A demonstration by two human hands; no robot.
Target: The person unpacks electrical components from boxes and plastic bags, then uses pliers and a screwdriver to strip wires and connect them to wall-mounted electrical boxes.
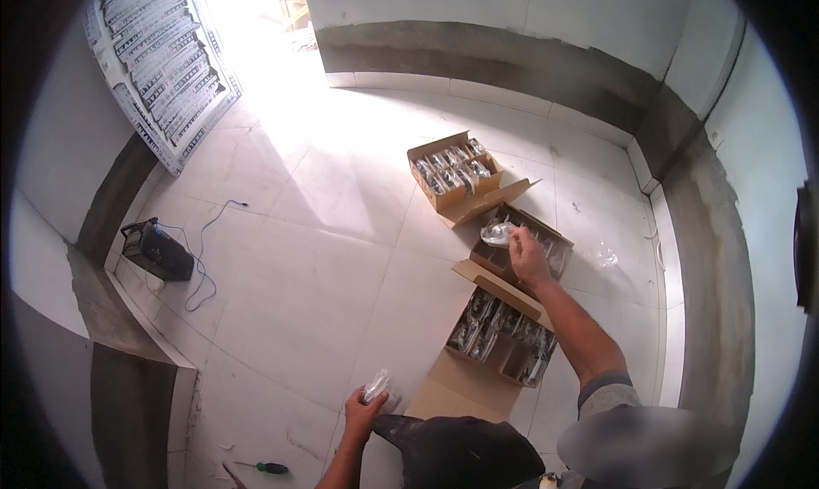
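The right hand [526, 254] reaches out over the middle cardboard box [559, 248], at about two o'clock from the picture's centre. Its fingers are pinched together on a small clear plastic packet [497, 231], which sticks out from the fingertips toward ten o'clock and hangs just above the box's near rim. The left hand [363, 414] sits low, at about six o'clock, with its fingers wrapped around a second clear packet [376, 387]; that packet pokes up out of the fist toward one o'clock.

There are three open cardboard boxes on the pale tiled floor [324, 259], set in a loose line. The far box [452, 171] lies at one o'clock and is packed with rows of the same wrapped packets. The middle one is under the right hand. The near box [502, 335], at four o'clock, is also full of packets, flaps spread flat. How many packets each holds is too small to count.

Two packets are in hand, one each. A single green-handled screwdriver [266, 467] lies on the floor at seven o'clock, left of the left forearm. One dark boxy machine [157, 250] with a blue cable [201, 267] sits against the wall at nine o'clock.
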